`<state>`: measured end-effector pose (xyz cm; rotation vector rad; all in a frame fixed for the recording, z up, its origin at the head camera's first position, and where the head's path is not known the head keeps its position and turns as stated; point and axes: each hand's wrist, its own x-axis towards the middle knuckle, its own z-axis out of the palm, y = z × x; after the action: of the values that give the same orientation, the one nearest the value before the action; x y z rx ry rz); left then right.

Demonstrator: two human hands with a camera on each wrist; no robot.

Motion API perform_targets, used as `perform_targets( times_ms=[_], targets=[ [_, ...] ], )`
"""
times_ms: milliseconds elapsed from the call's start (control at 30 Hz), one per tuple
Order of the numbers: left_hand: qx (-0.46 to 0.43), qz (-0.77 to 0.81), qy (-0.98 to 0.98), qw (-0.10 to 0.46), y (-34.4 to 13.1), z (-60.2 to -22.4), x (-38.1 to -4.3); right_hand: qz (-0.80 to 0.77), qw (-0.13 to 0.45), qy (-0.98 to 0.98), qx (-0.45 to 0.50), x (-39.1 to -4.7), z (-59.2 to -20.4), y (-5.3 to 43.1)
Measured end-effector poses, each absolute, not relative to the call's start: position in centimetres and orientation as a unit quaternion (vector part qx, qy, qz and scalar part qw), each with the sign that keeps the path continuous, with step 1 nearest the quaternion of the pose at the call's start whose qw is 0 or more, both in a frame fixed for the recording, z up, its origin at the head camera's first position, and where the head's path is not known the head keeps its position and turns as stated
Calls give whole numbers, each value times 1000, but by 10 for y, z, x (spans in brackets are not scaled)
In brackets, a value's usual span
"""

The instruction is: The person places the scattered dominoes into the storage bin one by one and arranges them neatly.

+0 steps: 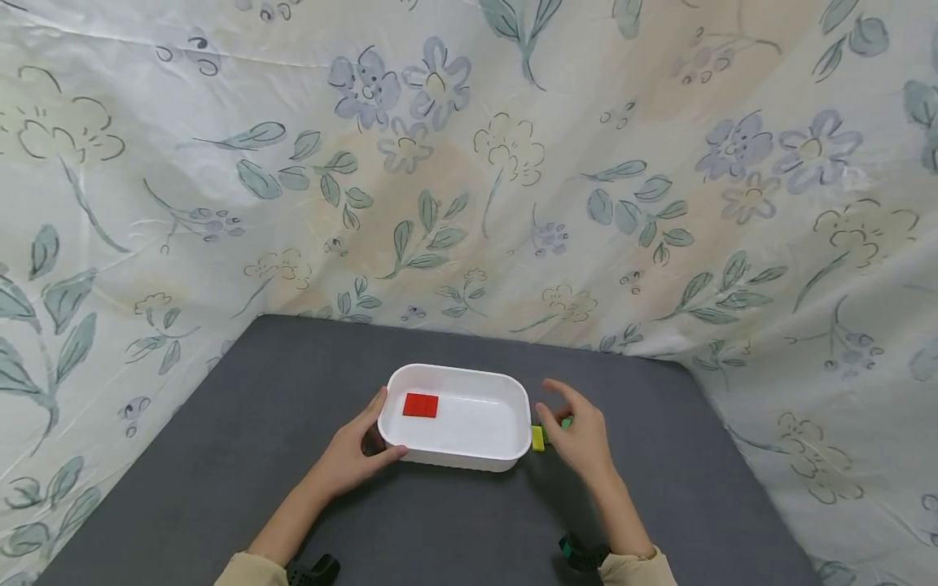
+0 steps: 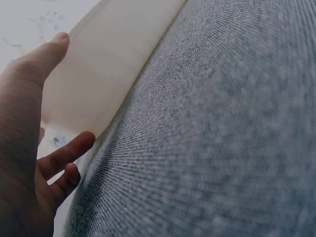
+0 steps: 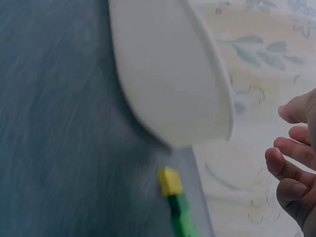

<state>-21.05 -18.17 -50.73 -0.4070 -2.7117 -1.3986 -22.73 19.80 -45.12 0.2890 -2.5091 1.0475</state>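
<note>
A white rectangular plastic container (image 1: 469,423) sits on the dark table, with red blocks (image 1: 421,405) lying together inside toward its left end. My left hand (image 1: 355,456) holds the container's near left corner, thumb along the front wall and fingers at the left end. Just beyond the container's right end lie a yellow block (image 1: 538,439) and green blocks (image 1: 567,423), in a row in the right wrist view. Over these blocks hovers my right hand (image 1: 582,435), thumb and fingers apart and nothing between them. It partly covers the green blocks in the head view.
A dark grey cloth covers the table (image 1: 330,350). Behind and at both sides hangs a floral curtain (image 1: 454,163), meeting the table's far edge. Dark bands (image 1: 313,570) circle both wrists, by the beige sleeves.
</note>
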Motion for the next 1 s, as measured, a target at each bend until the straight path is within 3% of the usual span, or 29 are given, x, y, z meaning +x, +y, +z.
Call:
perform_targets(
  times_ms=[433, 1000],
  targets=[
    [-130, -452, -882, 28, -181, -508, -210, 353, 221, -906, 72, -224, -488, 244],
    [-148, -440, -885, 46, -189, -510, -205, 355, 162, -921, -1, -215, -515, 274]
  ],
)
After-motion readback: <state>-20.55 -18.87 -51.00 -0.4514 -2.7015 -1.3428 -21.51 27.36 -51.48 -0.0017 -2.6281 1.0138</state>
